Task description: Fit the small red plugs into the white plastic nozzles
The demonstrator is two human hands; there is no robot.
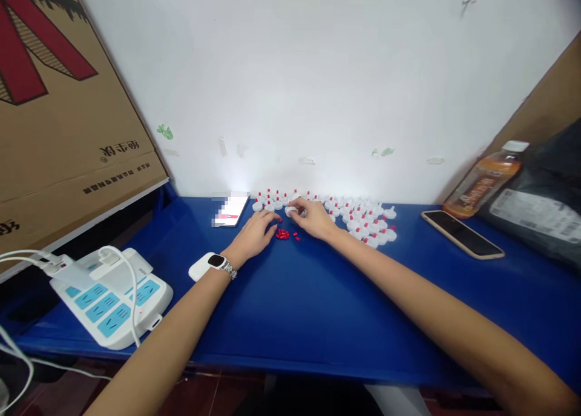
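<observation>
My right hand (313, 218) pinches a white plastic nozzle cap (290, 211) between thumb and fingers, just above the blue table. My left hand (256, 231) rests on the table with thumb and index finger apart. One small red tip (280, 221) lies right by its fingertips, seemingly not gripped. Close in front of both hands is a little pile of red tips (282, 235), with a couple more loose on its right. Behind and right of my hands stand many white nozzle caps (373, 227), a lot of them topped with red tips.
A lit phone (233, 210) lies left, a white case (200, 267) beside my watch wrist. A power strip (113, 301) with cables sits at the left edge. On the right are another phone (463, 234), a drink bottle (485, 183) and a dark parcel (540, 204).
</observation>
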